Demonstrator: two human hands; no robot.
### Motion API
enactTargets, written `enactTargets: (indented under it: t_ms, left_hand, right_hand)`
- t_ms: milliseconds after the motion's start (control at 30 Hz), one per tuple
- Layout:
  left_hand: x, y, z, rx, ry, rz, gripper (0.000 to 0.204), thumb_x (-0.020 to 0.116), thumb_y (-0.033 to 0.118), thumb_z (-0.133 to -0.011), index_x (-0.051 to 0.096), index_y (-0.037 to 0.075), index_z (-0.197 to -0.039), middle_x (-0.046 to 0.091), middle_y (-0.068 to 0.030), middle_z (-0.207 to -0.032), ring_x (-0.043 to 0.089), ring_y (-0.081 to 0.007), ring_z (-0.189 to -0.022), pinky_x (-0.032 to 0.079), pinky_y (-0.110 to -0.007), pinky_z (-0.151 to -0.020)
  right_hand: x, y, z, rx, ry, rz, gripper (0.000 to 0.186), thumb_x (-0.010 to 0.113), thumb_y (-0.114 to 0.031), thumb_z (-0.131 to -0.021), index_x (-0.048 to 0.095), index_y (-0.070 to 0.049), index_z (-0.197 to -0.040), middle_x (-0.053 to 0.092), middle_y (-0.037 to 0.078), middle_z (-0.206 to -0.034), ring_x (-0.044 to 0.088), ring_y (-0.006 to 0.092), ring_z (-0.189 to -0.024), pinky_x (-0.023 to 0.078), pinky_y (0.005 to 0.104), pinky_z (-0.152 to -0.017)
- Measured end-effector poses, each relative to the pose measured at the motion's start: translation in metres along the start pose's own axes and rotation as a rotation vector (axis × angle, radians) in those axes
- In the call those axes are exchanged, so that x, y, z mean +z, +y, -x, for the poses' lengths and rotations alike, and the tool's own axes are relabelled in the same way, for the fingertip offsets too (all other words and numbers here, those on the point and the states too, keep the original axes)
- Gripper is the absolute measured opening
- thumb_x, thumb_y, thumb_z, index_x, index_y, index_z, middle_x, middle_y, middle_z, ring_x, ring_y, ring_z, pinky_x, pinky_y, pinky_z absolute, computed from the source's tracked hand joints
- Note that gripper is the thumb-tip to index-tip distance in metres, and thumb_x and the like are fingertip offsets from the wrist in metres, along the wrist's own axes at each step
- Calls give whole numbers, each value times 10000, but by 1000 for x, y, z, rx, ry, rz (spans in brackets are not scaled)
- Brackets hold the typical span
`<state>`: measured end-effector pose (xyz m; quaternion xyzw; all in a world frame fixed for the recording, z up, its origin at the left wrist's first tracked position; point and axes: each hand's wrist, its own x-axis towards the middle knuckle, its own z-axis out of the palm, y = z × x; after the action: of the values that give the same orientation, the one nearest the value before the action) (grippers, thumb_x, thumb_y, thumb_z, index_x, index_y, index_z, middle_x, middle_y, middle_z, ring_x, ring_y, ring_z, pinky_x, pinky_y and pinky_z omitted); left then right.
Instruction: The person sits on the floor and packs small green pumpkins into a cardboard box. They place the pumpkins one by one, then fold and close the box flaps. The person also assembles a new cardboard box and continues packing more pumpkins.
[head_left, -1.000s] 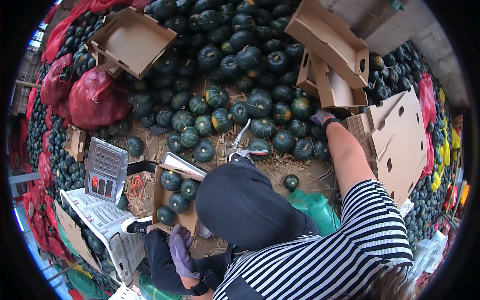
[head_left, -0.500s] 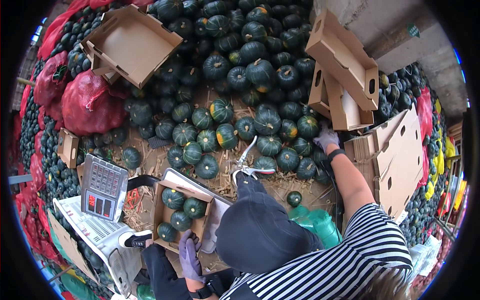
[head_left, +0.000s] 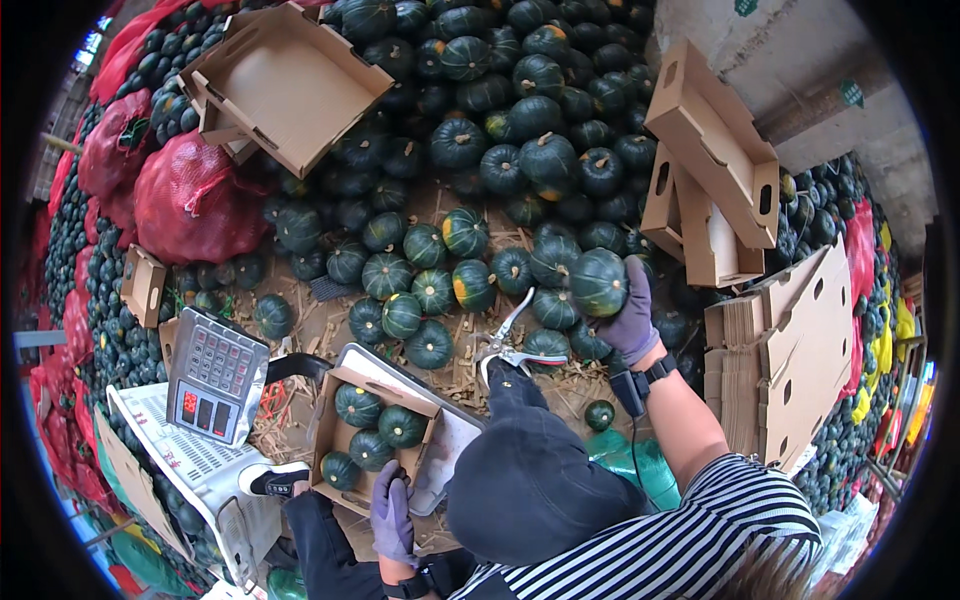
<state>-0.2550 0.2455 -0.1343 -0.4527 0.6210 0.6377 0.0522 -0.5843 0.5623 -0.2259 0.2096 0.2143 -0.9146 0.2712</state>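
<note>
My right hand [head_left: 632, 322], in a purple glove, is closed on a dark green pumpkin [head_left: 598, 283] and holds it above the other pumpkins on the ground. My left hand [head_left: 393, 512], gloved too, is beside the near right corner of an open cardboard box [head_left: 424, 440]. Its fingers are loosely bent with nothing seen in them. Several green pumpkins [head_left: 371, 450] sit in the box, which rests on a scale's metal platform [head_left: 452, 440]. Pruning shears [head_left: 512, 352] with light handles lie just beyond my dark-clad leg [head_left: 545, 480].
The scale's keypad display [head_left: 215, 378] stands left of the box, near a white plastic crate [head_left: 150, 430]. Pumpkins [head_left: 480, 95] are heaped ahead. Empty cardboard trays [head_left: 295, 85] lie at the far left, others [head_left: 720, 150] at the right above stacked flat cardboard [head_left: 790, 350]. Red mesh sacks [head_left: 195, 205] lie left.
My right hand has come back from the pile at the right and now holds a pumpkin. My left hand stays by the box, its fingers a little more bent. The view has shifted slightly.
</note>
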Motion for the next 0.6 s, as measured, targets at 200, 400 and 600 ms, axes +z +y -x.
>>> enactTargets:
  t_ms: [200, 400, 600]
  left_hand:
    - [-5, -5, 9, -14, 24, -56, 507, 502, 367, -1090, 499, 4, -1444, 606, -119, -1258, 604, -205, -1134, 502, -343, -981]
    - [-14, -25, -3, -89, 86, 34, 461, 590, 279, -1053, 548, -11, -1409, 631, -76, -1209, 600, -149, -1075, 506, -277, -926]
    - [-3, -17, -26, -20, 22, -79, 452, 616, 266, -1043, 564, -25, -1386, 635, -34, -1134, 580, -96, -985, 477, -225, -884]
  right_hand:
    - [28, -13, -47, -362, 51, 1125, 403, 612, -319, -1014, 589, -72, -1332, 618, 67, -1296, 601, 179, -1180, 479, 323, -1033]
    - [62, -85, -162, -606, 172, 1866, 901, 596, -659, -908, 373, -74, -1556, 407, 230, -1564, 318, 373, -1495, 253, 443, -1237]
    - [81, -98, -292, -456, 309, 1501, 919, 761, -571, -824, 407, -57, -1500, 505, 240, -1466, 576, 320, -1287, 438, 417, -1103]
